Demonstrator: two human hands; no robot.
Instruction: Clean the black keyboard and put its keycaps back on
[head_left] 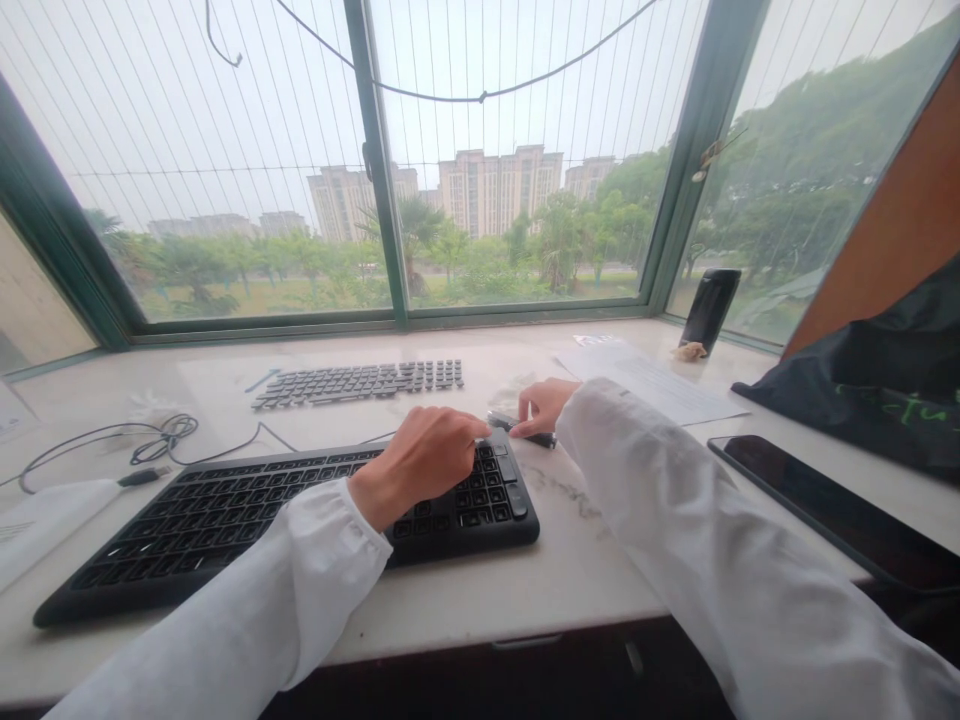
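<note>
A black wireless-style keyboard (225, 530) lies on the white marble-look sill, and several of its keys look intact. My left hand (416, 465) hovers over the keyboard's right end, fingertips reaching its top edge. My right hand (544, 405) sits just beyond that edge, its fingers on a small black object (525, 430) whose exact kind I cannot tell. The hands partly hide this object. Behind them, rows of loose black keycaps (358, 384) lie on the sill.
A cable with a USB plug (142, 470) lies left of the keyboard. To the right are papers (649, 380), a flat black tablet (832, 505), an upright black phone (710, 310) and a dark cloth bag (862, 390). A green-framed window (382, 170) bounds the sill's far side.
</note>
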